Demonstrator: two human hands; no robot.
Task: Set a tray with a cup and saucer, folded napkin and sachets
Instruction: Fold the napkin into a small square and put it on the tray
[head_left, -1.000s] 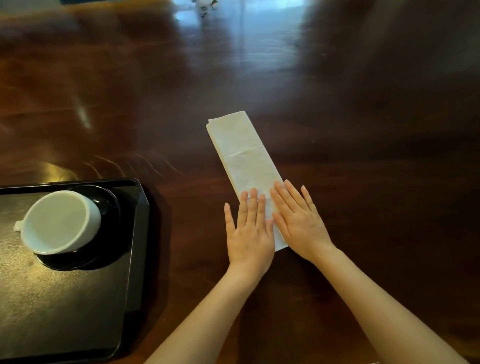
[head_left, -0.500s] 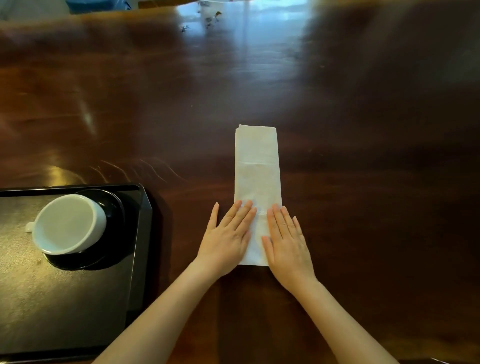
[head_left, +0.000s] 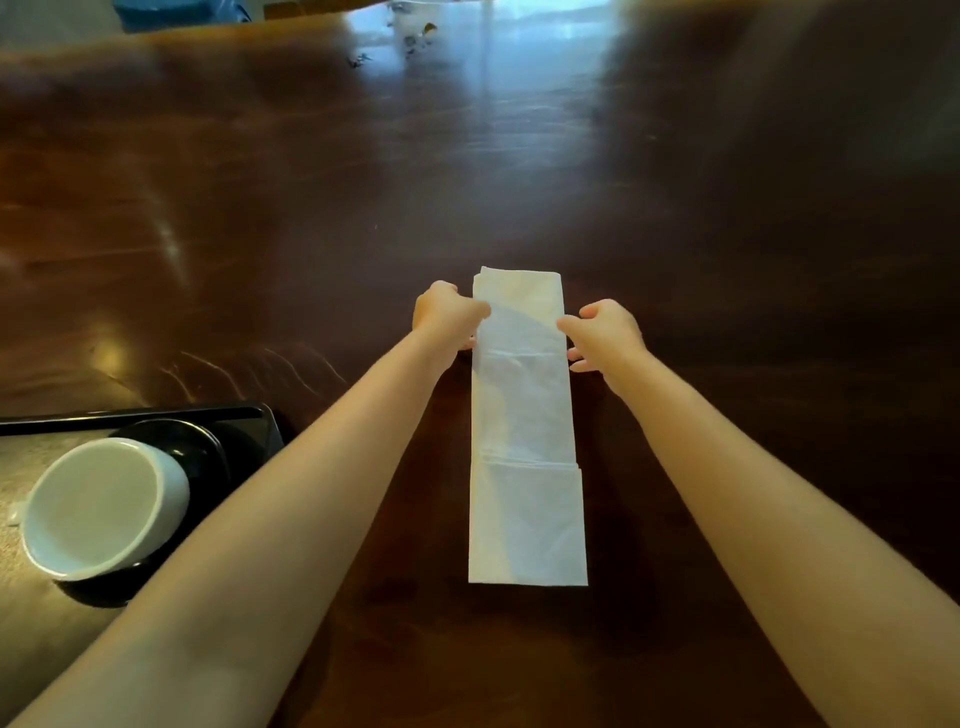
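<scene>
Lengthwise the napkin points away, left hand and right hand fingers pinching its far end

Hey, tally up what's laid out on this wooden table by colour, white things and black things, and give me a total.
White: 2, the white ceramic cup and the long folded white napkin
Black: 2, the round black saucer and the black rectangular tray
Total: 4
The small items at the table's far edge are too blurred to count.
</scene>
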